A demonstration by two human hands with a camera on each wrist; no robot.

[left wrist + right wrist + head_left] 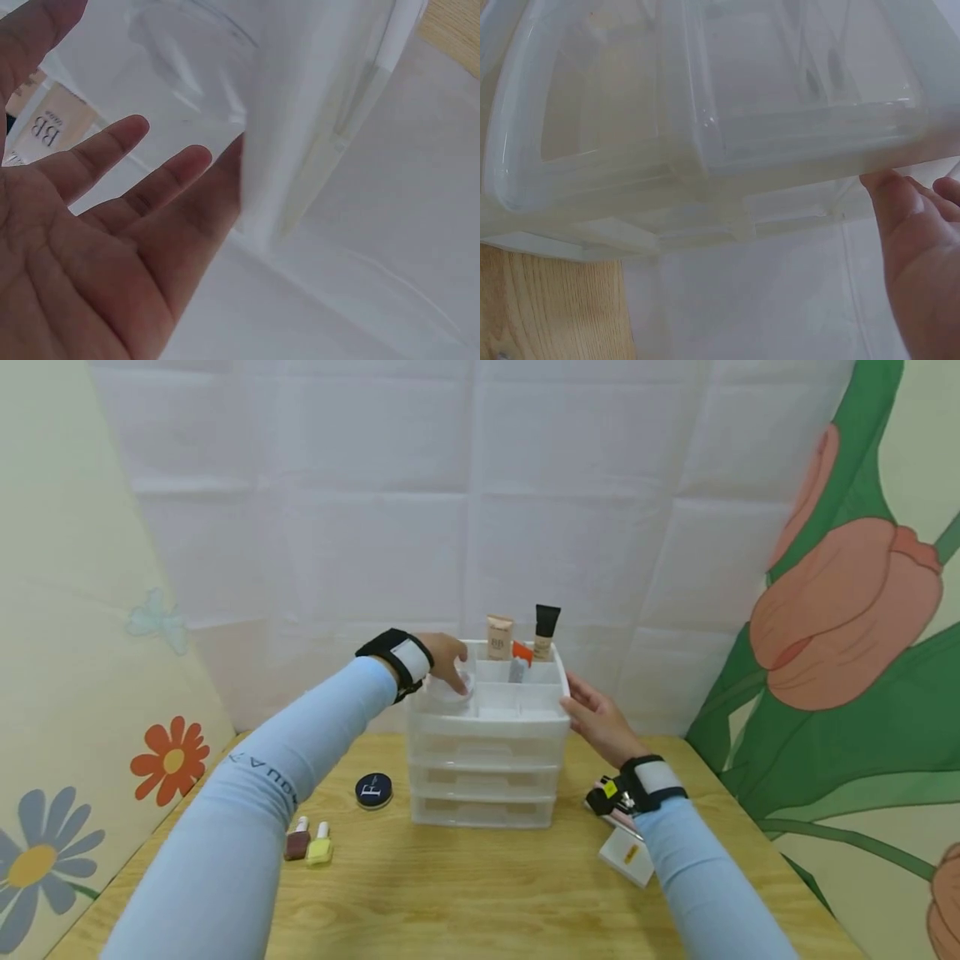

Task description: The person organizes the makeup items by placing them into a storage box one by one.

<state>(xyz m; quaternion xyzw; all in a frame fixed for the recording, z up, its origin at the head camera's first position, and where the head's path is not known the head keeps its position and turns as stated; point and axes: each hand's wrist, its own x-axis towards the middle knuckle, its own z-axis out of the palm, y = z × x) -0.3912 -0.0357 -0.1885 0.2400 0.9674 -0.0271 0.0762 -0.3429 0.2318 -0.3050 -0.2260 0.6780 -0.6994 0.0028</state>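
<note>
under left grip [447, 665], white jar [454, 691]

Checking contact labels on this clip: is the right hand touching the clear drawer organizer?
Touching. In the right wrist view the thumb of the right hand presses against the organizer edge with no gap; the head view agrees.

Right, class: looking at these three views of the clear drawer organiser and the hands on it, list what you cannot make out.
- Head view: what the left hand touches on the organiser; the fingers cover it.
- Head view: the pink item by the white box, hidden by the right wrist strap.
- Left wrist view: the BB tube is cut off by the edge and the palm.
- Right wrist view: the right hand is cut off by the edge.
</note>
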